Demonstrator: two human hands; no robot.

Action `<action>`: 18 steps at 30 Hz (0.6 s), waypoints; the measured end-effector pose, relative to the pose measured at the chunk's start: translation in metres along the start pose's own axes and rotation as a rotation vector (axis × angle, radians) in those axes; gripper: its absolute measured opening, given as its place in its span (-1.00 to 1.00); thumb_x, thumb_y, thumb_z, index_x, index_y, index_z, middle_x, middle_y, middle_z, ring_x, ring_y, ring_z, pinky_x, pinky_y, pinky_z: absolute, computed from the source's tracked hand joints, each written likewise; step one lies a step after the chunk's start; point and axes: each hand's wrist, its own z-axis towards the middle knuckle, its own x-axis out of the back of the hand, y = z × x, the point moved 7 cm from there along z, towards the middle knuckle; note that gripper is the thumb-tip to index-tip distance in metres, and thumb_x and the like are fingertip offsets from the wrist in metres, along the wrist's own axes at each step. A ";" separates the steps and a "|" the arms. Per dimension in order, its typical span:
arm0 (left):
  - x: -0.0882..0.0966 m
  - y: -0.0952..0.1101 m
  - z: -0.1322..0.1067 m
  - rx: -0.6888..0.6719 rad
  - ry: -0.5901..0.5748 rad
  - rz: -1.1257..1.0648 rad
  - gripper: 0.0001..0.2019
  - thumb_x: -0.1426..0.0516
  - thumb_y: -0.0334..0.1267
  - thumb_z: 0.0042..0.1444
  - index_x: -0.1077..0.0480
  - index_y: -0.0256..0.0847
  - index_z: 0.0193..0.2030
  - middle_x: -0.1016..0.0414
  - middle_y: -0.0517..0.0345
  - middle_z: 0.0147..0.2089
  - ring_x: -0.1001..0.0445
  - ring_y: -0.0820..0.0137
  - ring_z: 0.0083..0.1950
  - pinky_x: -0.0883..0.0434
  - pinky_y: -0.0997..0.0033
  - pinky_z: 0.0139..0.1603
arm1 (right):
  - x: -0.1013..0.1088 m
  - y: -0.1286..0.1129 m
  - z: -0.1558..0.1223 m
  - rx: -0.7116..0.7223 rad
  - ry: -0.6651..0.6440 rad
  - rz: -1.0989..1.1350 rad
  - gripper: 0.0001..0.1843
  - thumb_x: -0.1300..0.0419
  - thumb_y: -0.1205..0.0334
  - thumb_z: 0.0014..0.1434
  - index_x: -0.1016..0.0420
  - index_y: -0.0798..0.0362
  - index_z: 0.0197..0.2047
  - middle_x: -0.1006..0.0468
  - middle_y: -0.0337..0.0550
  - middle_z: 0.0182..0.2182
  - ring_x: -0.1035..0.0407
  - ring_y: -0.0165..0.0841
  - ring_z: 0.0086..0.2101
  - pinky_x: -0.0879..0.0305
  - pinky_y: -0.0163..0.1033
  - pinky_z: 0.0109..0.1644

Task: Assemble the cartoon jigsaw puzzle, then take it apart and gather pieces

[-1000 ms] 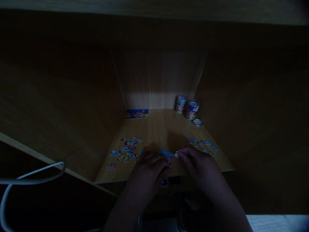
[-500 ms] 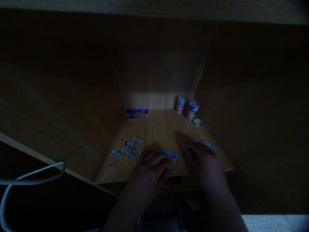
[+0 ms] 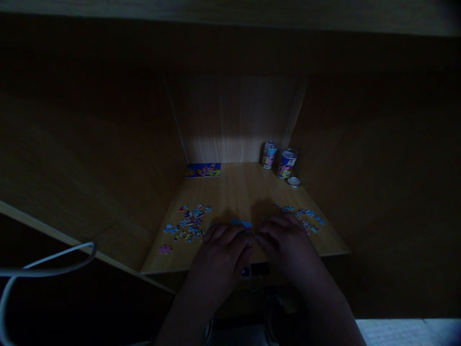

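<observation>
In dim light, a partly joined jigsaw puzzle [image 3: 240, 223] lies near the shelf's front edge, mostly covered by my hands. My left hand [image 3: 223, 250] is closed over it, fingers bent and the thumb near the index finger, gripping its near side. At the puzzle's right side, my right hand [image 3: 286, 238] pinches a small puzzle piece, which its fingers largely hide. The fingertips of both hands almost meet. Loose puzzle pieces [image 3: 192, 218] are spread left of my left hand, with a pink piece [image 3: 165, 249] apart from them. More loose pieces [image 3: 310, 213] lie beyond my right hand.
Two printed cans [image 3: 269, 154] [image 3: 286, 165] stand at the back right, with a round metal lid [image 3: 294, 182] in front. A picture card [image 3: 203, 170] is at the back left. Wooden panels enclose the shelf [image 3: 234, 187]. A white cable [image 3: 54, 273] loops at lower left.
My right hand has moved left from beside the right-hand loose pieces to the joined puzzle, uncovering some of those pieces. My left hand has stayed nearly in place.
</observation>
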 end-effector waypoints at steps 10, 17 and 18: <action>0.003 0.003 -0.001 -0.042 0.045 -0.009 -0.74 -0.25 -0.40 0.47 -0.57 -0.07 0.22 -0.58 0.03 0.34 -0.49 0.03 0.36 -0.42 -0.30 0.48 | 0.007 0.001 -0.002 -0.040 -0.103 0.054 -0.87 -0.43 0.35 0.42 -0.74 -0.10 -0.07 -0.75 -0.20 -0.11 -0.56 -0.14 -0.02 -0.40 0.03 0.19; 0.000 0.016 0.000 -0.098 -0.010 -0.041 -0.64 -0.30 -0.43 0.42 -0.57 0.03 0.25 -0.62 0.19 0.33 -0.49 0.13 0.39 -0.26 -0.22 0.62 | 0.005 0.010 -0.006 -0.117 -0.046 -0.101 -0.82 -0.46 0.18 0.41 -0.73 -0.05 0.06 -0.72 0.00 0.03 -0.53 0.03 0.09 -0.42 0.15 0.25; 0.000 0.017 0.001 -0.100 -0.015 -0.052 -0.65 -0.30 -0.43 0.43 -0.57 0.03 0.26 -0.63 0.21 0.32 -0.48 0.15 0.40 -0.26 -0.19 0.63 | 0.004 0.010 -0.006 -0.119 -0.046 -0.099 -0.81 -0.46 0.18 0.41 -0.73 -0.04 0.06 -0.71 0.00 0.04 -0.53 0.04 0.09 -0.42 0.15 0.26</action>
